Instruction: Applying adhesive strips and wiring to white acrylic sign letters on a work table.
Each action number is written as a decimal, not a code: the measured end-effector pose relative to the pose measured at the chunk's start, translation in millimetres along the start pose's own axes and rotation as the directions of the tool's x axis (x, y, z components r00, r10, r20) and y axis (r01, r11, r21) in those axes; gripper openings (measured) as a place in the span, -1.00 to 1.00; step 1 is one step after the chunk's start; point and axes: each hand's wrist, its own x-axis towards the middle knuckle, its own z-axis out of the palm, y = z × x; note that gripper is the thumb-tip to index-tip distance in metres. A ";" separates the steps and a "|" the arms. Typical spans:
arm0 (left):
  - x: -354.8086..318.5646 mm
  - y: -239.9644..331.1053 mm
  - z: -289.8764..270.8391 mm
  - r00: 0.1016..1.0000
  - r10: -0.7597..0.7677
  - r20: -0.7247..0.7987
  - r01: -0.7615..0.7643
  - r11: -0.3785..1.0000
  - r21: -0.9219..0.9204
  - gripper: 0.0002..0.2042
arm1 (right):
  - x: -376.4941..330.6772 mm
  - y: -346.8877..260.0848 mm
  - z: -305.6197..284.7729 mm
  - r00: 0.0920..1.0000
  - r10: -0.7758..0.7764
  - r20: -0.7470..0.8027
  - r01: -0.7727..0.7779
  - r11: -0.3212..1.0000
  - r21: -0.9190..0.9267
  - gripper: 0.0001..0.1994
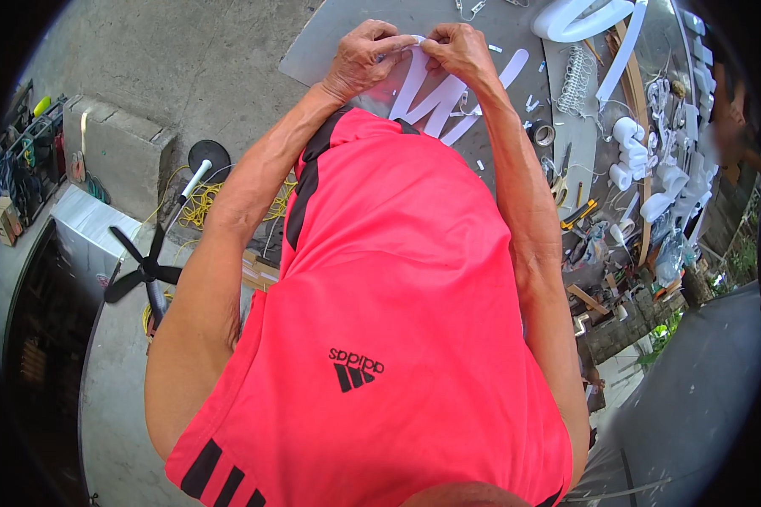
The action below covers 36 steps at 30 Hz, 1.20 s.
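Observation:
Both hands meet at the top of the view, over a grey sheet-topped table [334, 38]. My left hand [361, 63] has its fingers closed on a small white piece [416, 39]. My right hand [462, 52] pinches the same piece from the other side. Its exact kind is too small to tell. Just below the fingers lies a white, W-like letter shape [442, 95] of flat strokes, partly hidden by my red shirt and right forearm. Small white bits are scattered around it. Whether the held piece joins the letter shape I cannot tell.
Right of my arm lie a black tape roll [541, 133], scissors [559, 190], a yellow-black cutter [578, 215], coiled white wire [576, 80] and a wooden strip [632, 80]. A large white curved shape [558, 24] sits farther back. Left are a black fan [149, 269] and concrete block [114, 152].

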 end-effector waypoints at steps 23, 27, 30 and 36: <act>8.5 10.5 -0.8 0.989 0.138 0.051 -0.144 0.978 0.150 -0.83 | -53.3 37.7 -17.0 0.989 -0.071 -0.129 0.066 0.997 -0.048 -0.70; 5.1 8.8 3.1 0.996 0.066 0.052 -0.074 0.984 0.162 -0.83 | -73.2 48.9 2.1 0.958 -0.021 -0.287 0.057 0.991 0.118 -0.76; 6.3 12.3 0.6 0.998 0.044 0.047 -0.050 0.991 0.127 -0.80 | -76.0 52.8 14.1 0.953 0.018 -0.303 0.058 0.969 0.240 -0.78; -8.7 52.2 -14.5 0.954 -0.278 0.116 0.284 0.958 -0.043 -0.71 | -78.9 55.3 29.3 0.954 0.054 -0.296 0.105 0.862 0.495 -0.78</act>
